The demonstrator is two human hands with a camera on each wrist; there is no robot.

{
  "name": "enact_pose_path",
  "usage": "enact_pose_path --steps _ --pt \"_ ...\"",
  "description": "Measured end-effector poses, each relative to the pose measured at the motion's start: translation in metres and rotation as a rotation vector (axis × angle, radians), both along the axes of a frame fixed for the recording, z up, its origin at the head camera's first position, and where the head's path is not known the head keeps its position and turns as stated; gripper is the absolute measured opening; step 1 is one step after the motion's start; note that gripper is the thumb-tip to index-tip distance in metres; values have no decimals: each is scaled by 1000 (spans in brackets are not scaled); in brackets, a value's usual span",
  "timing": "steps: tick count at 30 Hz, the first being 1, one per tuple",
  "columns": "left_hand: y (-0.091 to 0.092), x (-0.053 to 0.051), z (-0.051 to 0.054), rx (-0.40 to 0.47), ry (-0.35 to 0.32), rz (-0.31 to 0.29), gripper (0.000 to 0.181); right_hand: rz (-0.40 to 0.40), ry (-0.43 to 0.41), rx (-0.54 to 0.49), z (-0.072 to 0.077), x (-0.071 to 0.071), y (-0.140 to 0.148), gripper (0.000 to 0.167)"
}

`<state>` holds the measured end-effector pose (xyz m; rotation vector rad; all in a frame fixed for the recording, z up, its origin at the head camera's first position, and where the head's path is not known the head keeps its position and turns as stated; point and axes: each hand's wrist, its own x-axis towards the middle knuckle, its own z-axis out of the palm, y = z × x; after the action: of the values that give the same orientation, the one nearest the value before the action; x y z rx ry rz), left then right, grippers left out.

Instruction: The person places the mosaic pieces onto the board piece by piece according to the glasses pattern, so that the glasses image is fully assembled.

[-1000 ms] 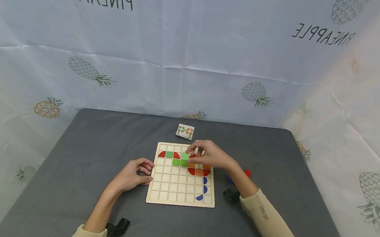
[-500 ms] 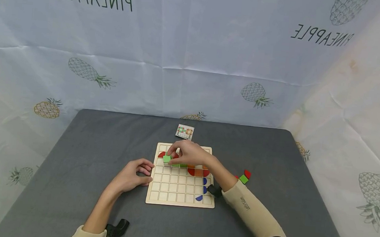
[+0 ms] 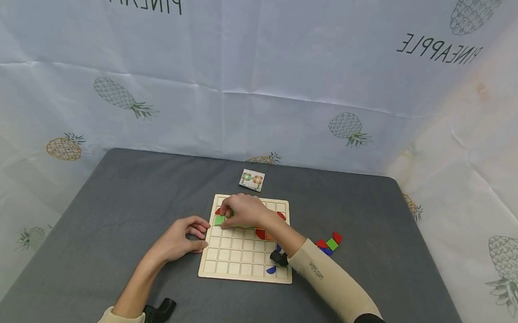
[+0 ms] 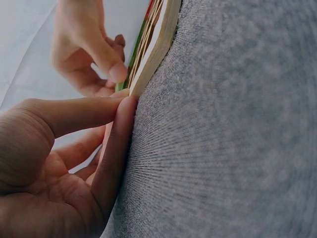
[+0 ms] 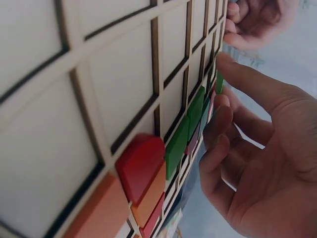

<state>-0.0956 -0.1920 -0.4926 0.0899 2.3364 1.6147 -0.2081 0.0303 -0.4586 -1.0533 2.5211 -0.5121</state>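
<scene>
My right hand (image 3: 247,211) reaches across the wooden grid board (image 3: 233,257) and pinches a green square tile (image 3: 219,221) at a cell by the board's left side. In the right wrist view, thumb and finger meet at that green tile (image 5: 219,82); whether it is fully seated cannot be told. My left hand (image 3: 180,237) grips the board's left edge; the left wrist view has its thumb above and a finger beneath the board corner (image 4: 148,67). Other green, red and orange tiles fill cells on the far rows, partly hidden under the right hand and forearm.
Right of the board lies a small heap of loose red, blue and green tiles (image 3: 331,244). A patterned card (image 3: 252,179) rests behind the board on the grey tabletop (image 3: 147,183). A blue half-round tile (image 3: 270,270) sits on the near right of the grid.
My right hand has moved left across the board, carrying a green tile to the left column. The loose tile heap, earlier behind the right arm, now shows. The left hand stays put.
</scene>
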Motion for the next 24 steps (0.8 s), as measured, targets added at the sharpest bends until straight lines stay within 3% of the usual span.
enact_pose_path --steps 17,24 --pt "1 0 3 -16 1 -1 44 -28 57 21 -4 1 -8 23" --pt "1 0 2 -18 -1 5 44 -33 41 8 -2 3 -5 23"
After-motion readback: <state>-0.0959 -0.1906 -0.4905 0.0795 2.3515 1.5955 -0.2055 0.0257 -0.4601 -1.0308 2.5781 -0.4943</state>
